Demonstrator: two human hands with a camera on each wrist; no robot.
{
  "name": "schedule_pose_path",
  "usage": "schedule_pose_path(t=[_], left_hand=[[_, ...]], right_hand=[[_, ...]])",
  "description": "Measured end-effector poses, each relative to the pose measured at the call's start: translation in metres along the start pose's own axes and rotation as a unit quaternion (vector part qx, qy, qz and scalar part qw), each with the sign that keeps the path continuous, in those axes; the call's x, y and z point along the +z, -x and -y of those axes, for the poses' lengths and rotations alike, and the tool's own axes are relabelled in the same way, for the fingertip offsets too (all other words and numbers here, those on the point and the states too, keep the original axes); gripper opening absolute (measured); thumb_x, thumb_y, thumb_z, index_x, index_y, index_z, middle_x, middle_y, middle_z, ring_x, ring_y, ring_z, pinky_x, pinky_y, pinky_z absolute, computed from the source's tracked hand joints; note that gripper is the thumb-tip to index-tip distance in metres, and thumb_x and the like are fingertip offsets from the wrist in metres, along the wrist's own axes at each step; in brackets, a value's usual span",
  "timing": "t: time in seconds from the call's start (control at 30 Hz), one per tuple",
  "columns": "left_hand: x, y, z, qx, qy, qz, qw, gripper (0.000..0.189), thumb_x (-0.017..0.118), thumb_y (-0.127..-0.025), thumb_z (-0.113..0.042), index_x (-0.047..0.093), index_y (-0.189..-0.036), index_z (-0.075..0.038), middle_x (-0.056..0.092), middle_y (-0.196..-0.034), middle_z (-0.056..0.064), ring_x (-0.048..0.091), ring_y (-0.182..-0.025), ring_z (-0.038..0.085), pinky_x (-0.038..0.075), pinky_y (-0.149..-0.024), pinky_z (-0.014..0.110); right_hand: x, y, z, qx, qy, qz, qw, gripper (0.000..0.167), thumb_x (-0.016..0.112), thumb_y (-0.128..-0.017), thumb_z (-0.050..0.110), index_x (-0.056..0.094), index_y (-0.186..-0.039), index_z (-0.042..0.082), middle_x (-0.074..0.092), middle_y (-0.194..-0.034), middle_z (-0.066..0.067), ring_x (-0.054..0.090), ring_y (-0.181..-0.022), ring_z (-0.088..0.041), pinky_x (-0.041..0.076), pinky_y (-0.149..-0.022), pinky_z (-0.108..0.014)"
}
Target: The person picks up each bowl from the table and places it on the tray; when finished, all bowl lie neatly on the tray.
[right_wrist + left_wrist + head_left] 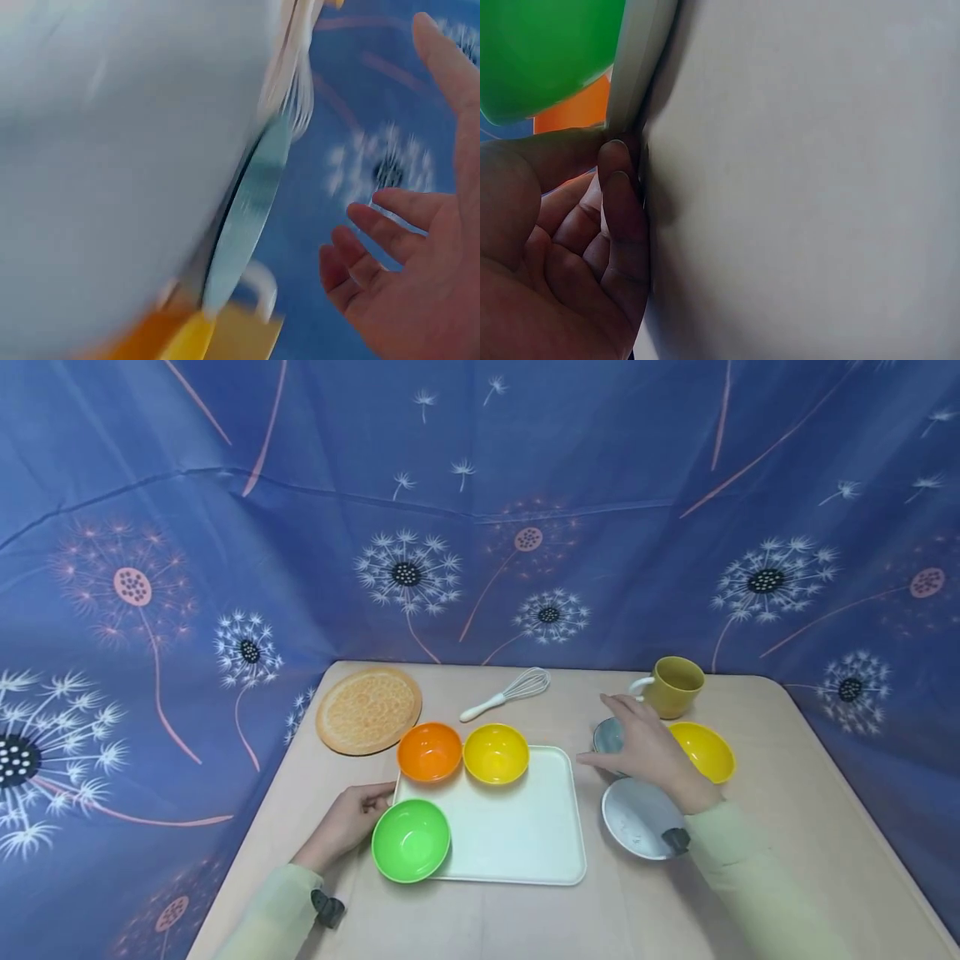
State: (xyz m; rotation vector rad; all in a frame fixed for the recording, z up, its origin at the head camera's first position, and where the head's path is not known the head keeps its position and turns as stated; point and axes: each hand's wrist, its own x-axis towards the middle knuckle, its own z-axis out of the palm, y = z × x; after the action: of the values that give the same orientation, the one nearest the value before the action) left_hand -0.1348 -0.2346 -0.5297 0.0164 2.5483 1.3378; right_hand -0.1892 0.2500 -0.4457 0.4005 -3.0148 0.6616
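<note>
My left hand (347, 823) pinches the left edge of a white tray (517, 835); up close in the left wrist view, thumb and fingertips meet at the tray's rim. Beside that hand, a green bowl (411, 842) overlaps the tray's near left corner. An orange bowl (430, 752) and a yellow bowl (496, 754) sit along the tray's far edge. With fingers spread and nothing in its grasp, my right hand (647, 747) hovers over a small grey-blue bowl (607, 737), partly hidden beneath it. A larger white bowl (636, 817) is nearer me, partly behind the wrist.
Behind the right hand stands a mustard-coloured mug (678, 687) with a white handle. Another yellow bowl (707, 753) lies right of that hand. A white-handled whisk (504, 695) is beyond the tray, and a round pizza-like disc (369, 710) at the far left. Patterned blue cloth (480, 552) surrounds the table.
</note>
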Motion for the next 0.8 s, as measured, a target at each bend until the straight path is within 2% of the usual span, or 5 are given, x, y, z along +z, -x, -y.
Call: schedule_pose_path(t=[0.2, 0.4, 0.63, 0.8], left_hand=[[0.0, 0.001, 0.001, -0.01, 0.005, 0.002, 0.9999, 0.043, 0.068, -0.097, -0.001, 0.068, -0.139, -0.01, 0.062, -0.077, 0.0, 0.053, -0.067, 0.017, 0.042, -0.06, 0.027], [0.001, 0.001, 0.002, -0.013, 0.002, -0.004, 0.9999, 0.043, 0.069, -0.096, -0.001, 0.069, -0.139, -0.01, 0.062, -0.076, -0.001, 0.054, -0.067, 0.016, 0.042, -0.06, 0.027], [0.002, -0.001, 0.002, -0.017, -0.001, -0.005, 0.9998, 0.043, 0.069, -0.097, -0.003, 0.069, -0.139, -0.012, 0.063, -0.077, -0.001, 0.055, -0.07, 0.017, 0.043, -0.064, 0.029], [0.003, -0.002, 0.003, -0.015, -0.007, -0.004, 0.9999, 0.044, 0.068, -0.097, -0.002, 0.069, -0.14, -0.013, 0.063, -0.077, -0.001, 0.055, -0.07, 0.017, 0.043, -0.063, 0.029]], right_hand=[[-0.027, 0.026, -0.061, 0.066, 0.005, -0.011, 0.9977, 0.121, 0.078, -0.072, 0.079, 0.04, -0.157, 0.001, 0.035, -0.155, -0.032, 0.029, -0.137, -0.056, 0.031, -0.101, -0.078], [-0.033, 0.046, -0.11, 0.12, 0.028, -0.003, 0.9924, 0.129, 0.078, -0.072, 0.079, 0.035, -0.155, -0.01, 0.033, -0.15, -0.039, 0.029, -0.13, -0.061, 0.032, -0.097, -0.081], [-0.021, 0.059, -0.132, 0.16, 0.017, 0.018, 0.9868, 0.134, 0.079, -0.072, 0.078, 0.03, -0.155, -0.014, 0.03, -0.146, -0.042, 0.028, -0.128, -0.06, 0.034, -0.096, -0.081], [-0.012, 0.063, -0.138, 0.167, 0.003, 0.014, 0.9858, 0.135, 0.08, -0.073, 0.076, 0.022, -0.158, -0.012, 0.026, -0.148, -0.042, 0.028, -0.128, -0.06, 0.033, -0.096, -0.082]])
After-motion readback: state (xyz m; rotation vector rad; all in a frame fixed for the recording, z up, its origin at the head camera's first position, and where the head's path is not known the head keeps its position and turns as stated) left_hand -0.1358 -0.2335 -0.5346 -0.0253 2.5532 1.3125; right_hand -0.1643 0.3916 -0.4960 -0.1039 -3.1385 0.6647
